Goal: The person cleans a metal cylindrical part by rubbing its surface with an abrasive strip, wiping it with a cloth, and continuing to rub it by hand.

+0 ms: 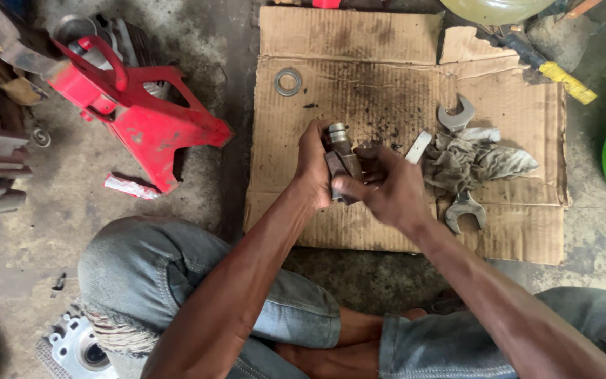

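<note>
A: The left hand [315,165] is closed around a small metal cylinder part [339,144], near the middle of the frame. Do you see it?

B: Yes. The right hand [387,188] is also clamped on the same part from the lower side, with the thumb pressed on its dark body. The shiny round end points up.

A: Where is it exactly?

B: It is held above the flattened cardboard [359,42]. To the right of the hands lies a dirty grey rag [475,163] over a double-ended spanner [459,116].

A: And in the upper middle?

B: A metal washer [288,81] lies on the cardboard. In the upper left of the frame there is a red plastic cover [142,112] on the concrete floor [71,203].
</note>
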